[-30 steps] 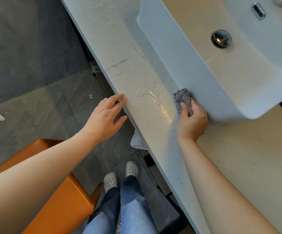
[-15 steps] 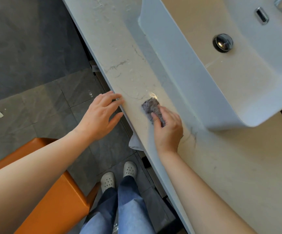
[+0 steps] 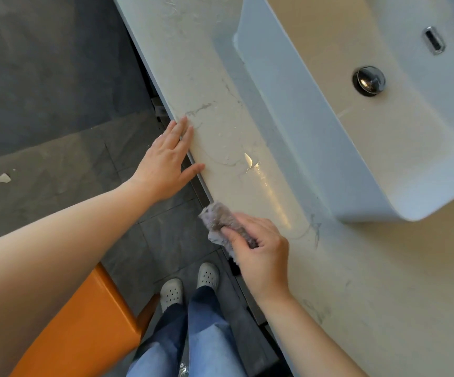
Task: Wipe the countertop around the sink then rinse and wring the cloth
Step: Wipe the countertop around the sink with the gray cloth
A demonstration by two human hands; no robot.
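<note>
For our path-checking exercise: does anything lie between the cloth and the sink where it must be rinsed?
Nothing visible does. The right hand grips the cloth at the front edge of the countertop; only its bare, wet surface lies before the sink. The left hand rests aside.

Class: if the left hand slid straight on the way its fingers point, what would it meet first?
The left hand, fingertips resting on the countertop edge, would cross bare marble and probably meet the sink at its outer wall near the far corner; depth is uncertain.
</note>
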